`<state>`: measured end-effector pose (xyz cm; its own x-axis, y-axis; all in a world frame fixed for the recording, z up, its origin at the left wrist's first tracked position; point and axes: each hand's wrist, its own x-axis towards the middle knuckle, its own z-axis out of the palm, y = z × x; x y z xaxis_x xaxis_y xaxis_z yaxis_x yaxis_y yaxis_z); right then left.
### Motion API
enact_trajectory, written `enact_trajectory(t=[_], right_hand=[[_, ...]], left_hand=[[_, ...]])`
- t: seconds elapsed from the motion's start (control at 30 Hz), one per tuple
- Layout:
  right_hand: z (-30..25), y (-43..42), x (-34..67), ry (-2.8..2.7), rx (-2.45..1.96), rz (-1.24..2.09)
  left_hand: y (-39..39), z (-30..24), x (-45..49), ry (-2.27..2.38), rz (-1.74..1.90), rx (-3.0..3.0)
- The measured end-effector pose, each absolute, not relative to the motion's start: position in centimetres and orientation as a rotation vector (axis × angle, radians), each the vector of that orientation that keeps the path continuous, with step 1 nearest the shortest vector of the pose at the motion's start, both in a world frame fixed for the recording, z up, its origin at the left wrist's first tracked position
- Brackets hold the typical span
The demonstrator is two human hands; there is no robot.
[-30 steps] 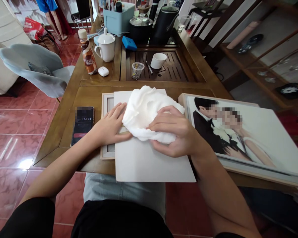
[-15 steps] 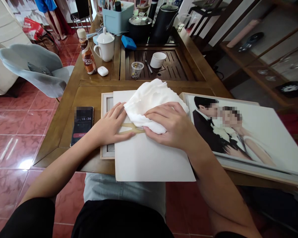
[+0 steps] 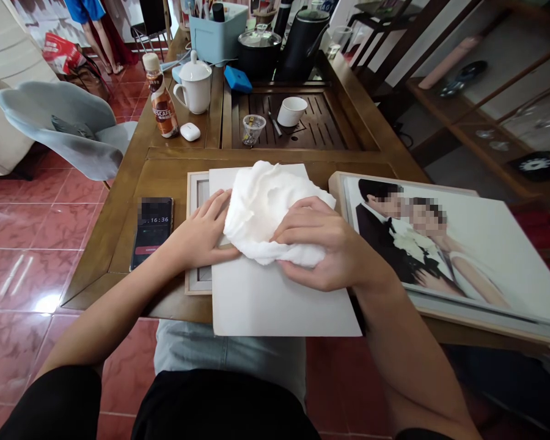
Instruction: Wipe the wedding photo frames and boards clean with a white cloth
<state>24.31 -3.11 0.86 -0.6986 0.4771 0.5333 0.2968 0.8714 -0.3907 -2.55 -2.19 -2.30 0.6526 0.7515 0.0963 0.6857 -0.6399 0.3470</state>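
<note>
A crumpled white cloth [image 3: 275, 211] lies on a white board [image 3: 279, 305]. My right hand [image 3: 330, 241] is closed on the cloth's right side, with thumb and fingers sunk into its folds. Flat on the board's left part rests my left hand [image 3: 206, 232], fingers spread, its tips meeting the cloth's left edge. Under the board, a pale wooden frame [image 3: 197, 283] shows along the left. The part of the board beneath the cloth is hidden.
Left of the board lies a phone [image 3: 152, 232]. A framed photo print [image 3: 486, 244] is at the right. Farther back stand a coffee bottle [image 3: 162, 101], a lidded white mug [image 3: 197, 85], a small clear cup [image 3: 253, 129] and a white cup [image 3: 292, 112] on a slatted tray [image 3: 321, 134].
My right hand has drawn the cloth toward me across the board. The cloth now covers the tan marking seen earlier near my left thumb. My left hand has stayed in place.
</note>
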Motion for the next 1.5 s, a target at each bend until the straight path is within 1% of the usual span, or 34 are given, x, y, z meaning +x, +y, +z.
enact_trajectory(t=[0.17,0.33,0.4,0.57,0.7,0.8,1.0,1.1,1.2,1.37,1.5], right_hand=[[0.4,-3.0,23.7,-2.393,-0.719,0.088],[-0.1,-2.7,23.6,-2.373,-0.785,-0.050],[-0.1,-2.7,23.6,-2.363,-0.766,-0.042],[0.2,-3.0,23.8,-2.372,-0.662,0.138],[0.3,-3.1,23.9,-2.384,-0.633,0.197],[0.2,-3.1,23.8,-2.378,-0.668,0.168],[-0.1,-2.7,23.7,-2.345,-0.813,-0.099],[-0.2,-2.5,23.8,-2.334,-0.879,-0.143],[-0.2,-2.5,23.8,-2.335,-0.855,-0.121],[0.0,-2.9,23.5,-2.352,-0.706,0.026],[0.1,-3.2,23.4,-2.376,-0.677,0.097]], left_hand=[[-2.4,-2.0,-2.2,1.190,0.353,2.573],[-2.5,-1.8,-2.0,1.188,0.357,2.568],[-2.5,-1.8,-2.0,1.197,0.352,2.568],[-2.5,-2.0,-2.1,1.201,0.346,2.572],[-2.4,-2.2,-2.2,1.209,0.318,2.575],[-2.4,-2.1,-2.2,1.202,0.338,2.575],[-2.6,-1.7,-2.0,1.218,0.332,2.586],[-2.6,-1.7,-1.9,1.212,0.342,2.589],[-2.6,-1.8,-2.0,1.205,0.361,2.591],[-2.5,-2.0,-2.1,1.210,0.350,2.589],[-2.4,-2.1,-2.2,1.192,0.357,2.580]])
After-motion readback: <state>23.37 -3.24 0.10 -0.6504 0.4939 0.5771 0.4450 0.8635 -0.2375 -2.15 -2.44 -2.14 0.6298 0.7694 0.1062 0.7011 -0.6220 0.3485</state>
